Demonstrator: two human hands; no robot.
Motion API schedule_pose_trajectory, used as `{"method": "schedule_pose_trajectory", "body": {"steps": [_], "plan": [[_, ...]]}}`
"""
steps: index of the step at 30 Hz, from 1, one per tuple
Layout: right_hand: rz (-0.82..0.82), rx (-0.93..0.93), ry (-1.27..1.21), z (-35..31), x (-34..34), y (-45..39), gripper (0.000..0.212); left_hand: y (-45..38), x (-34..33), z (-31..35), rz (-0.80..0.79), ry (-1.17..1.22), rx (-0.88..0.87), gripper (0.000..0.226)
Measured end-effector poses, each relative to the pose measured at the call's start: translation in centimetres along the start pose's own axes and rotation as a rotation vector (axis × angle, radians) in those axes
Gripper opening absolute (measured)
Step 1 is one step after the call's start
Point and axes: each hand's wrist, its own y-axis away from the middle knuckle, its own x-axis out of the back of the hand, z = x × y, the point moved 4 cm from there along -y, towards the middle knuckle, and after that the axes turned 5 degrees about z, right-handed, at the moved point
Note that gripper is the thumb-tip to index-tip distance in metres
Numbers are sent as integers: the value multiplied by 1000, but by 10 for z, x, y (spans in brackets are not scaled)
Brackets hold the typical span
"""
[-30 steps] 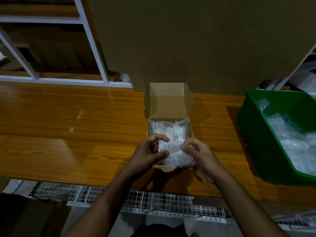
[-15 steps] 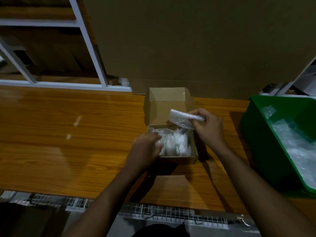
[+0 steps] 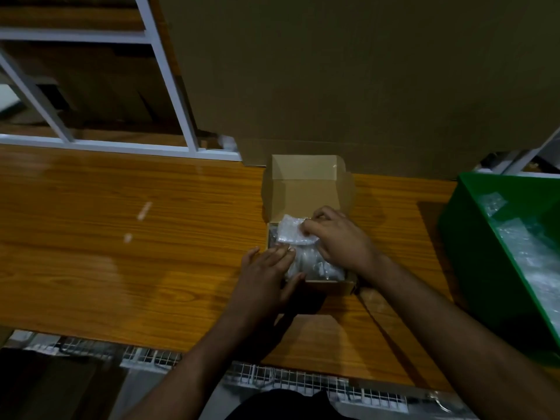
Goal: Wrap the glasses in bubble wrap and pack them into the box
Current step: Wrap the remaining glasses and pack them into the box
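A small cardboard box (image 3: 306, 189) stands open on the wooden table, its lid flap upright at the back. Inside lie bubble-wrapped bundles (image 3: 315, 266). My right hand (image 3: 336, 237) holds one wrapped bundle (image 3: 291, 231) with curled fingers and has it at the box's back part, on top of the others. My left hand (image 3: 266, 271) lies flat with straight fingers over the box's near left corner, touching the wrap inside. The glasses themselves are hidden by the wrap.
A green plastic bin (image 3: 472, 237) with loose bubble wrap (image 3: 533, 256) stands at the right edge. A large cardboard sheet (image 3: 363, 80) rises behind the box. A white metal frame (image 3: 169, 86) stands at back left. The table's near edge meets a wire grid (image 3: 272, 377).
My right hand has brought the wrapped bundle down from above the lid flap into the box. My left hand has stayed at the box's near left corner and flattened.
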Motion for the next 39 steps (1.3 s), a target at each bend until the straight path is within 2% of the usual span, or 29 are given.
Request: {"method": "schedule_pose_trajectory", "body": {"steps": [3, 6, 8, 11, 13, 18, 23, 28, 33, 36, 39], "plan": [[-98, -62, -55, 4, -1, 5, 39, -9, 13, -3, 128, 165, 59, 37], [-178, -94, -157, 2, -4, 6, 42, -32, 23, -9, 206, 168, 44, 45], [-190, -106, -194, 1, -6, 7, 41, -53, 22, -10, 134, 130, -31, 49], [-156, -116, -202, 2, -8, 8, 37, -74, 15, -14, -117, 86, -30, 40], [-116, -122, -228, 4, -9, 8, 29, -74, 12, -18, -167, 13, -13, 34], [61, -175, -185, 11, -10, 12, 28, -65, 16, -27, -120, -159, 96, 37], [112, -242, -85, 6, -10, 6, 16, -67, 14, -28, -111, -175, 134, 34], [113, -250, 8, 3, -10, 6, 19, -76, 14, -27, -43, -256, 188, 34], [201, -348, -93, 8, -8, 9, 18, -72, 18, -25, 97, -141, 258, 28], [230, -391, -119, 7, -7, 11, 17, -69, 17, -24, 133, -59, 207, 22], [263, -398, -32, 9, -3, 14, 18, -71, 12, -24, 127, -86, 127, 21]]}}
